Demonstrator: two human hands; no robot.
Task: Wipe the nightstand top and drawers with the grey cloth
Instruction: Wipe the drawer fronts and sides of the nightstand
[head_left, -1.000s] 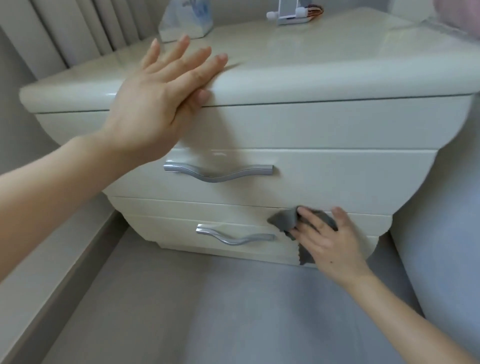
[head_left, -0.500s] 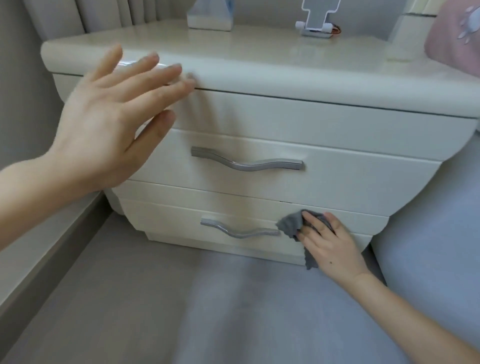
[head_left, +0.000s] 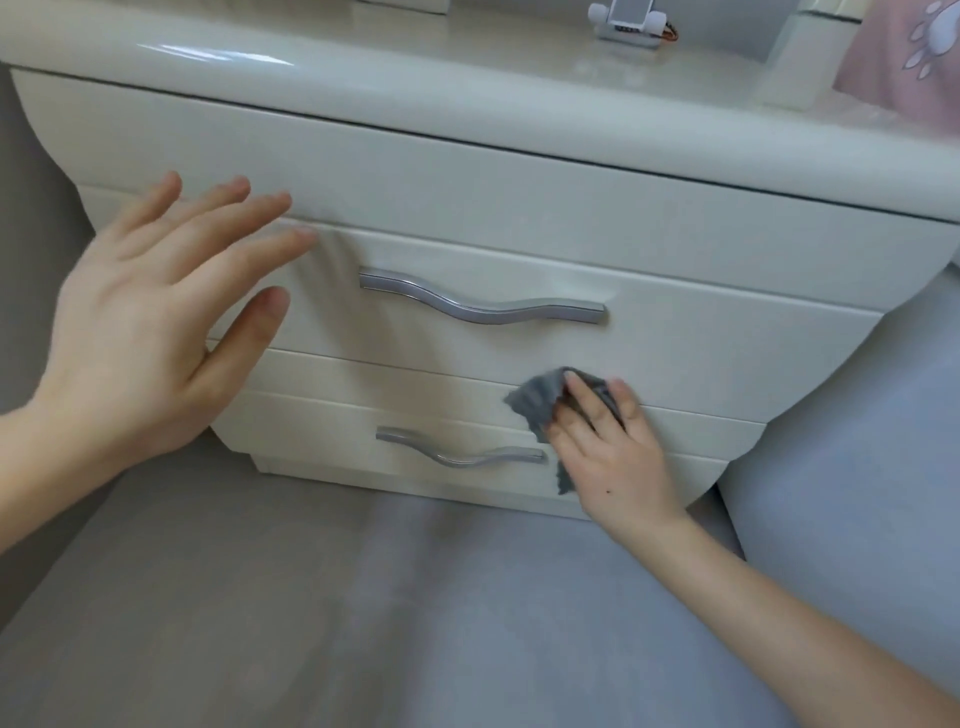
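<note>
The cream nightstand (head_left: 519, 197) fills the upper view, with a glossy top (head_left: 467, 73), an upper drawer (head_left: 701, 353) and a lower drawer (head_left: 322, 426), each with a wavy silver handle. My right hand (head_left: 613, 457) presses the crumpled grey cloth (head_left: 540, 402) flat against the lower drawer's front, just right of its handle (head_left: 462, 454). Most of the cloth is hidden under the fingers. My left hand (head_left: 150, 327) hovers with fingers spread in front of the left end of the upper drawer, holding nothing.
A white phone stand (head_left: 628, 23) sits at the back of the top. A pink pillow (head_left: 904, 57) and a cream bed frame post (head_left: 800, 57) lie at the upper right. Grey bedding (head_left: 852, 493) borders the right side; grey floor (head_left: 311, 613) lies below.
My left hand has come off the top's front edge and dropped to drawer height. My right hand with the cloth has stayed on the lower drawer. The view has moved closer.
</note>
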